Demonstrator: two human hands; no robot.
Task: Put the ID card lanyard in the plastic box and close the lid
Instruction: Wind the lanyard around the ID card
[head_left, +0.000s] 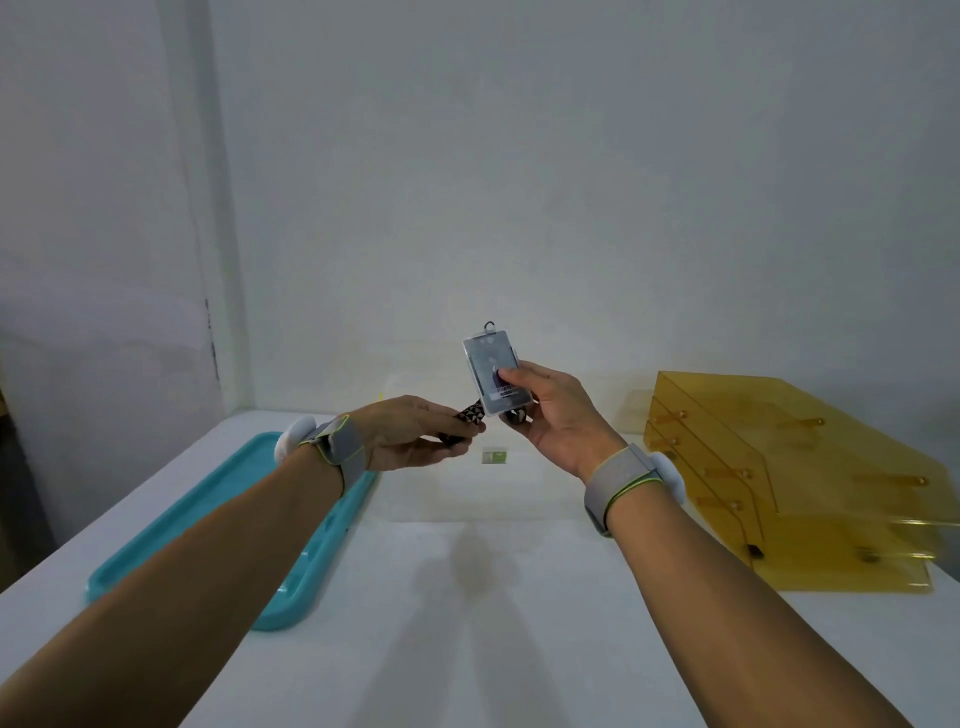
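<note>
Right hand (558, 415) pinching clear rigid plastic ID card holder (492, 374), upright, mid-air above white counter (467, 597) | left hand (410, 434) pinching limp black-patterned woven lanyard strap (470, 418) | light, floppy; gripping best at holder edges | box not visible

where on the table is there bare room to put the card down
The white table is bare between the teal tray and the amber stacked trays, nearest the camera. Farther back, below the hands, a small green item takes a little space.
</note>
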